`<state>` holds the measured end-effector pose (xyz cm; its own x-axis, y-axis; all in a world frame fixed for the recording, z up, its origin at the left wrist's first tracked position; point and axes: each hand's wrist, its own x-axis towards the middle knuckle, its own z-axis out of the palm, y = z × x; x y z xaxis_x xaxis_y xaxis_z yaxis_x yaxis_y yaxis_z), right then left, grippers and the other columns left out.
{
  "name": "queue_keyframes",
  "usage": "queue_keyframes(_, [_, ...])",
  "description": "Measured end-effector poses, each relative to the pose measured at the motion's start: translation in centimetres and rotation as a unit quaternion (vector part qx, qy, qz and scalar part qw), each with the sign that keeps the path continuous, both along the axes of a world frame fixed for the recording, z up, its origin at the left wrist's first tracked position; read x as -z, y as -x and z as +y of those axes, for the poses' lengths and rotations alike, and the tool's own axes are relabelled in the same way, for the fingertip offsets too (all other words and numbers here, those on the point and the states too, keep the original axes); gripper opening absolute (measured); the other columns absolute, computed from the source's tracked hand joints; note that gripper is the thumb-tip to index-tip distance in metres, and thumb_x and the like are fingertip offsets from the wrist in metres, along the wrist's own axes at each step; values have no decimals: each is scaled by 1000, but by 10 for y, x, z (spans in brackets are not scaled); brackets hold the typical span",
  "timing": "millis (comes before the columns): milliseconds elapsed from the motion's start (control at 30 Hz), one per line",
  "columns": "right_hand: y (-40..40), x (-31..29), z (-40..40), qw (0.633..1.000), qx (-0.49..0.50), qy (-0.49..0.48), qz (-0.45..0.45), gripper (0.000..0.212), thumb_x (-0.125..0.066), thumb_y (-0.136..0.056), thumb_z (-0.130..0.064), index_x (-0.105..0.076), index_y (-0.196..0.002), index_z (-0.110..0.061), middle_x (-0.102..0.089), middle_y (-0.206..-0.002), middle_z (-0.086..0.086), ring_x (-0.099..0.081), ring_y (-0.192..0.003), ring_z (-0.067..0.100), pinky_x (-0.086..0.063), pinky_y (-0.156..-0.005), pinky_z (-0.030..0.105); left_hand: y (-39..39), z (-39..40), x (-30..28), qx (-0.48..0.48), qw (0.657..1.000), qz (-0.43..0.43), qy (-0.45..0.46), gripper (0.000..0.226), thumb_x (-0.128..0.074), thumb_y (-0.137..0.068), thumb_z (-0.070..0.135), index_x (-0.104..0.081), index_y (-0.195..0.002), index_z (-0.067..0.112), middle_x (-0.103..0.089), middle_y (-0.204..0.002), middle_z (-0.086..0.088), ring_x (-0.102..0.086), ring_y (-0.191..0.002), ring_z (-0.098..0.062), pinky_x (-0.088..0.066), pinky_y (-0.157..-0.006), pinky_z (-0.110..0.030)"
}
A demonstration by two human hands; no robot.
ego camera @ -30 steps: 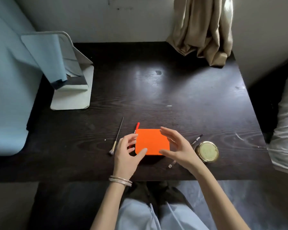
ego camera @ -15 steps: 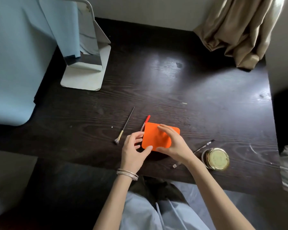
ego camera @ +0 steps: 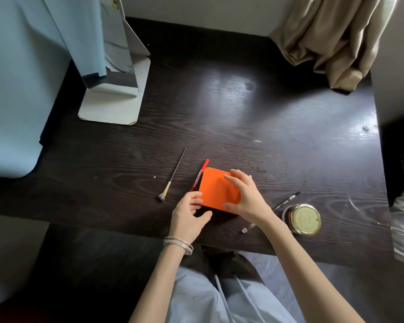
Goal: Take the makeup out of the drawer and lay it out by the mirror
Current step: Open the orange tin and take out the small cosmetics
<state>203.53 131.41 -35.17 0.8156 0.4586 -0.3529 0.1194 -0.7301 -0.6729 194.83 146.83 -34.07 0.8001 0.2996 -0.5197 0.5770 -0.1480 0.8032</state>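
A flat orange makeup case (ego camera: 216,190) lies on the dark wooden table (ego camera: 243,117) near its front edge. My right hand (ego camera: 245,197) lies over the case's right half, with fingers curled across the top and the thumb at the near edge. My left hand (ego camera: 189,210) holds the case's near-left corner between fingertips and thumb. A red pencil (ego camera: 200,174) lies partly under the case's left side. Left of it is a thin brush (ego camera: 172,180). A standing mirror (ego camera: 117,73) on a white base is at the back left.
A gold-lidded jar (ego camera: 302,219) stands at the front right, with a thin clear-handled tool (ego camera: 286,201) beside it. A beige curtain (ego camera: 331,40) hangs onto the back right corner. Light blue fabric (ego camera: 21,78) borders the table's left side.
My right hand has slid from the case's right edge onto its top. The case has turned slightly. My left hand stays at the left corner.
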Motion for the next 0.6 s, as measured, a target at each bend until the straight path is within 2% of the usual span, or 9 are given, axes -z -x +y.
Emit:
queue_keyframes(133, [6,-4,0,999,44,-5,24,80,-79,-70,-15,-39,-140,-16,-17,-154,10,-12,-143,26,-9,-118,41,-15,1,-1,-50,998,-31,24,46,-72,-73,0,-56,-113,16,-59,-116,-4,-57,-106,-15,-43,-92,-21])
queue_keyframes(200, [11,-7,-1,995,80,-7,55,80,-77,-72,-16,-37,-141,-18,-15,-155,8,-11,-143,24,-16,-115,37,-27,2,-1,-58,996,-45,45,46,-71,-73,-2,-55,-112,18,-56,-122,-7,-55,-113,-16,-42,-95,-23])
queue_keyframes(267, [17,-8,-3,992,100,-9,72,79,-75,-74,-19,-35,-142,-18,-14,-155,7,-12,-143,24,-23,-115,41,-38,2,-2,-57,995,-52,66,47,-70,-74,-3,-54,-113,18,-52,-128,-7,-51,-118,-15,-41,-96,-24])
queue_keyframes(367, [30,-7,-4,995,96,-5,22,76,-71,-79,-21,-31,-143,-14,-16,-154,8,-14,-142,24,-37,-107,46,-46,-1,-4,-72,992,-51,91,49,-67,-76,-4,-51,-118,16,-48,-134,-6,-47,-121,-13,-41,-99,-27])
queue_keyframes(467, [37,-11,2,994,103,-33,-30,68,-65,-86,-20,-31,-143,-12,-26,-153,3,-20,-142,14,-30,-111,31,-41,-7,-5,-101,988,-15,118,53,-63,-80,-4,-46,-128,12,-49,-133,-2,-48,-121,-13,-40,-103,-32])
queue_keyframes(533, [40,-13,8,992,111,-60,-23,65,-64,-87,-21,-32,-143,-13,-31,-151,-1,-24,-139,6,-28,-109,19,-36,-12,-4,-106,984,5,145,57,-60,-82,-4,-42,-134,12,-49,-137,-5,-49,-123,-16,-39,-107,-37])
queue_keyframes(600, [42,-12,13,992,108,-68,-8,65,-64,-87,-21,-32,-143,-12,-31,-150,-1,-24,-139,7,-18,-102,2,-33,-15,-6,-110,981,17,160,62,-57,-84,-4,-35,-140,12,-46,-141,-6,-47,-126,-16,-37,-108,-38])
